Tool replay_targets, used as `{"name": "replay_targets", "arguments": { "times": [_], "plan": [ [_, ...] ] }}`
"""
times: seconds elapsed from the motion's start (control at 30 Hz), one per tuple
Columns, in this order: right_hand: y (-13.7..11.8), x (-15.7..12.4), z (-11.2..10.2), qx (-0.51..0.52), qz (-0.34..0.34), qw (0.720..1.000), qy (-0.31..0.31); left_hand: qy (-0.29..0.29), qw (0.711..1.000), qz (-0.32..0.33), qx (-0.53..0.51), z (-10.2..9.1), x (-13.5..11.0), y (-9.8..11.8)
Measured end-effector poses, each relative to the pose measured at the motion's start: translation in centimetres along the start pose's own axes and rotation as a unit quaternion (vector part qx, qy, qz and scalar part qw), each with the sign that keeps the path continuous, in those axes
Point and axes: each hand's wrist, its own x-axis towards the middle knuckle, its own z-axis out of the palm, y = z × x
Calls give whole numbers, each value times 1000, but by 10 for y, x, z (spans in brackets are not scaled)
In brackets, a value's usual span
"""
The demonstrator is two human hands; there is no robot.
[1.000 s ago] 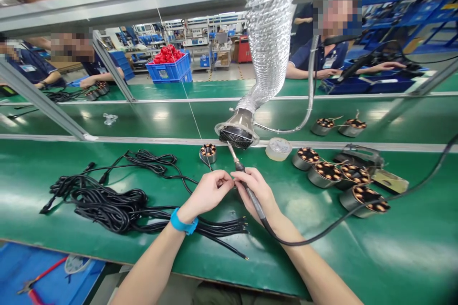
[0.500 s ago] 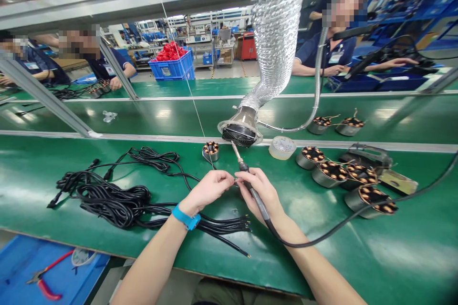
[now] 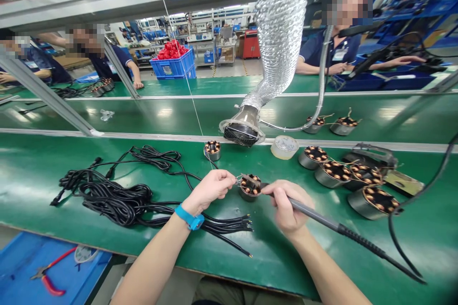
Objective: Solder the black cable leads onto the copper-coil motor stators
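Observation:
A wire-wound motor stator (image 3: pixel 250 194) with copper coils stands on the green bench between my hands. My left hand (image 3: pixel 216 185), with a blue wristband, is closed in a pinch at the left of the stator, on thin wire ends. A thin solder-like wire (image 3: pixel 193 100) runs from overhead down behind that hand. In my right hand (image 3: pixel 290 204) is a soldering iron (image 3: pixel 317 217), its fingers wrapped round the handle. The iron points left, its tip end over the stator's top; whether it touches the wires is hard to tell.
Black cables (image 3: pixel 118 195) lie at left, their stripped ends near my left wrist. More stators (image 3: pixel 332 174) stand at right, one (image 3: pixel 212 150) behind my left hand. A fume extractor hood (image 3: pixel 243 128) hangs ahead, beside a tape roll (image 3: pixel 284 147). Red-handled cutters (image 3: pixel 52 286) lie lower left. Co-workers sit opposite.
My right hand has moved right and turned the iron from pointing up at the hood to pointing left over the stator. The stator, formerly hidden behind my hands, now shows. My left hand barely moved.

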Motion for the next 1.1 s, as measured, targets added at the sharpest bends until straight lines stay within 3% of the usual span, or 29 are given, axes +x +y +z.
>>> {"name": "replay_targets", "arguments": {
  "times": [0.4,0.6,0.7,1.1],
  "plan": [
    [-3,2,1,32,6,999,-39,6,1000,8,-3,1,0,1],
    [-3,0,4,90,154,984,0,3,1000,9,7,0,1,0],
    [-2,-1,5,116,193,973,40,1,1000,8,9,-1,2,-2],
    [2,-5,5,125,184,973,53,1,1000,11,15,-1,3,-3]
  ]
}}
